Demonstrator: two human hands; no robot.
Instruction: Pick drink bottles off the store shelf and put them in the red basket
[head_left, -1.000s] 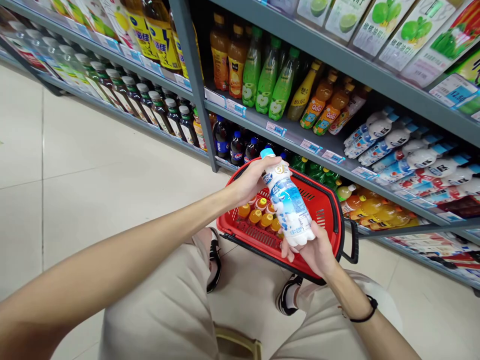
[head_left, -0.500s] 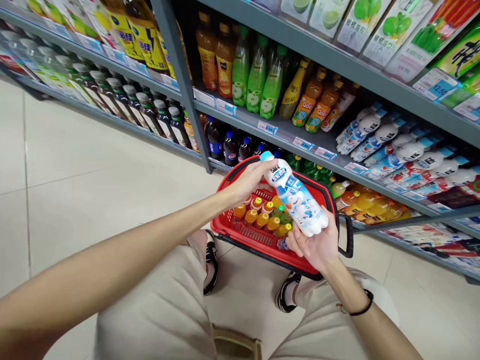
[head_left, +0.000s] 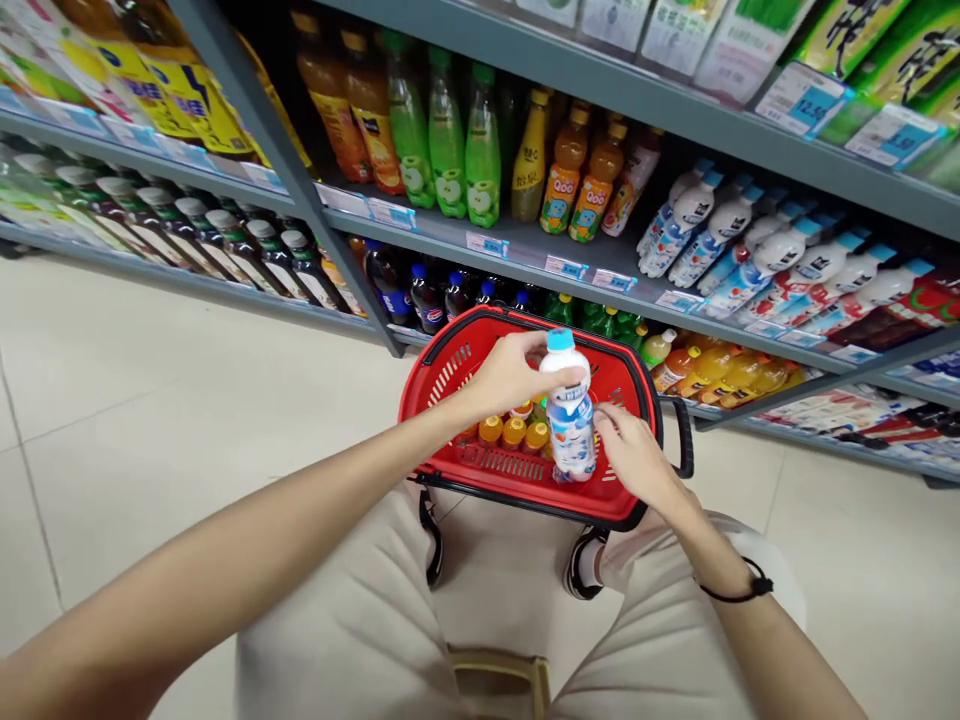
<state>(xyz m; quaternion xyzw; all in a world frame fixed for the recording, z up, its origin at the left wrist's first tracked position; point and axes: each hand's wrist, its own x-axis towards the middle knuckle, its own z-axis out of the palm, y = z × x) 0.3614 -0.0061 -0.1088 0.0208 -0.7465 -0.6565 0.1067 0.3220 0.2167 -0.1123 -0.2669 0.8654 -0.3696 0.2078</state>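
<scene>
My left hand (head_left: 517, 375) is closed round the neck of a white milk drink bottle (head_left: 571, 435) with a light blue cap and a blue-and-white label. The bottle stands nearly upright, its lower end inside the red shopping basket (head_left: 450, 352). At the bottle's right side is my right hand (head_left: 634, 450), fingers loosely bent and not wrapped round it; whether the fingertips touch it I cannot tell. Small orange drink bottles (head_left: 514, 432) with yellow caps stand in the basket, partly hidden by my left hand and the bottle.
Behind the basket rises a grey shelf (head_left: 435, 225) with green apple drinks (head_left: 450, 150), Qoo bottles (head_left: 562, 185) and similar white bottles (head_left: 765, 245). Cola bottles (head_left: 427, 300) fill part of the lower shelf. The basket's black handle (head_left: 684, 440) sticks out at right, above the tiled floor.
The bottle has turned from tilted to nearly upright and gone lower into the basket. My right hand has left its base and moved to its side. The view has shifted somewhat.
</scene>
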